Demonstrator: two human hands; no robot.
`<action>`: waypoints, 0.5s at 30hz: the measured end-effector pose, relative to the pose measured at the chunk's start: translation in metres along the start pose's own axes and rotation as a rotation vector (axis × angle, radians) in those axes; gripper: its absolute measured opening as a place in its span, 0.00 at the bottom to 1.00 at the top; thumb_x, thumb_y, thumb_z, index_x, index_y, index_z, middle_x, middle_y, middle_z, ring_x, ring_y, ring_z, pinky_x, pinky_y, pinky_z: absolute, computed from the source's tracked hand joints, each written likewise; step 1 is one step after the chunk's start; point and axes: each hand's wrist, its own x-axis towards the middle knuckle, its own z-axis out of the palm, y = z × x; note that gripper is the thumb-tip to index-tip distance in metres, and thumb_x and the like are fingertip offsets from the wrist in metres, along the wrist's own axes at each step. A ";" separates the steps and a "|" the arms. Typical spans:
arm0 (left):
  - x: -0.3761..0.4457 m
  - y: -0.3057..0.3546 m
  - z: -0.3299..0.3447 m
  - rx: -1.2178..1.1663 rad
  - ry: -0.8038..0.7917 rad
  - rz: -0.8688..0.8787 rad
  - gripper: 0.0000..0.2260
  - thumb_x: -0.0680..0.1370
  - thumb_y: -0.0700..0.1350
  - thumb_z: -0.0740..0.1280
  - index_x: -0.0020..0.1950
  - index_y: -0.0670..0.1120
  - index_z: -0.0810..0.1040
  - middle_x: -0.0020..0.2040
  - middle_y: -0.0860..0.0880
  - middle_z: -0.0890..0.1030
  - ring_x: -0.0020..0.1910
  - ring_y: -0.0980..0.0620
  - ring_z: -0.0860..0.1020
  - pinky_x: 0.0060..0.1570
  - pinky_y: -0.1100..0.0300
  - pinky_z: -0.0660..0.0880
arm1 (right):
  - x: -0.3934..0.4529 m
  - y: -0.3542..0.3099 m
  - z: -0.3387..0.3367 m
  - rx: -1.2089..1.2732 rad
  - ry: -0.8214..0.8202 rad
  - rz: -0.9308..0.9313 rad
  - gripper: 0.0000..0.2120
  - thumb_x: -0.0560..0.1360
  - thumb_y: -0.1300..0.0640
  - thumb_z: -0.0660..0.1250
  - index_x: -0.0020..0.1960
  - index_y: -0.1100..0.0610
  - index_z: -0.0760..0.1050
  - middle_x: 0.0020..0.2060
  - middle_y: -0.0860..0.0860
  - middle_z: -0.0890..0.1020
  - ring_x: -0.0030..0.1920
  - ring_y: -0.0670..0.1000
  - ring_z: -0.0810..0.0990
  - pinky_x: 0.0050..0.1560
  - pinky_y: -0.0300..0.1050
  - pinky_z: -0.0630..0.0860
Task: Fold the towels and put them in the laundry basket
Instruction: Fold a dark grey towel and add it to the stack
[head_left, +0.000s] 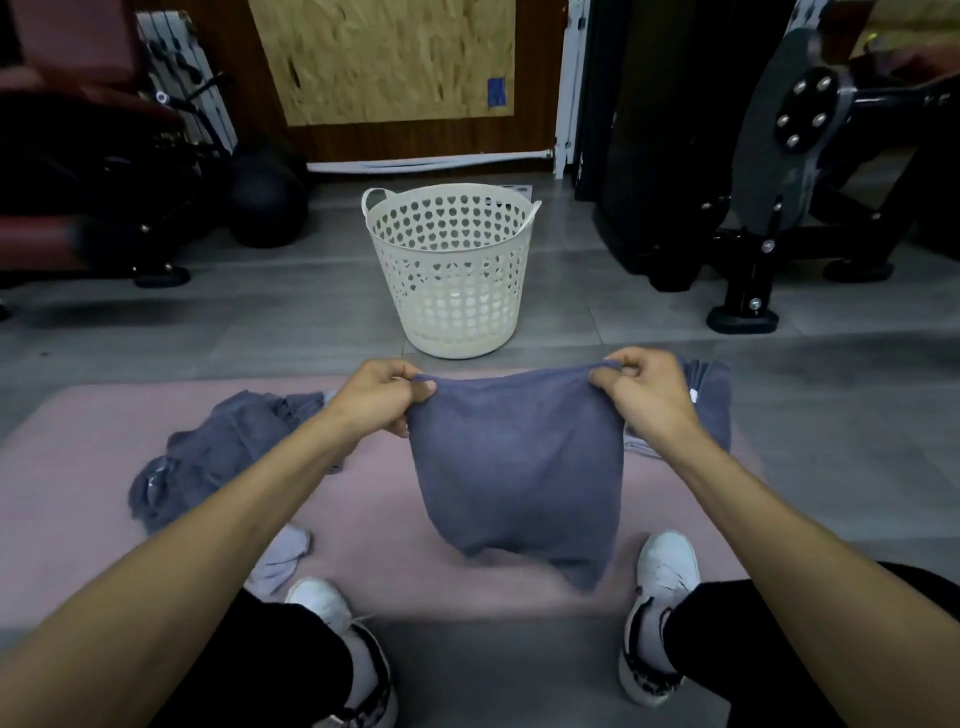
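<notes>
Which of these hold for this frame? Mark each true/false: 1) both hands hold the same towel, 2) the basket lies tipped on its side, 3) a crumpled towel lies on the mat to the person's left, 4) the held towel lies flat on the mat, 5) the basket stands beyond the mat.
1) The left hand and right hand hold the same blue towel by its top edge. True.
2) The laundry basket lies tipped on its side. False: it stands upright on the floor.
3) A crumpled towel lies on the pink mat to the person's left. True.
4) The held towel lies flat on the mat. False: it hangs from the fingers.
5) The basket stands beyond the mat. True.
</notes>
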 end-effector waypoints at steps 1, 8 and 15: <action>0.007 -0.001 0.001 0.004 0.000 -0.020 0.06 0.79 0.42 0.66 0.42 0.44 0.77 0.26 0.51 0.74 0.22 0.54 0.71 0.24 0.63 0.71 | 0.006 0.001 0.002 -0.023 -0.009 0.018 0.06 0.71 0.58 0.69 0.37 0.60 0.78 0.25 0.48 0.74 0.26 0.47 0.69 0.27 0.39 0.64; 0.076 -0.016 0.025 0.120 0.096 -0.091 0.09 0.79 0.38 0.66 0.39 0.45 0.73 0.34 0.44 0.77 0.29 0.50 0.76 0.32 0.59 0.73 | 0.065 0.020 0.024 -0.370 -0.188 0.105 0.04 0.75 0.57 0.68 0.41 0.56 0.77 0.39 0.50 0.79 0.44 0.52 0.78 0.42 0.41 0.70; 0.124 0.011 0.019 -0.066 0.372 0.159 0.13 0.78 0.35 0.65 0.38 0.50 0.71 0.35 0.50 0.77 0.32 0.51 0.76 0.42 0.55 0.75 | 0.115 0.000 0.036 -0.174 0.008 -0.063 0.04 0.76 0.61 0.66 0.44 0.54 0.76 0.38 0.51 0.80 0.40 0.49 0.77 0.40 0.37 0.69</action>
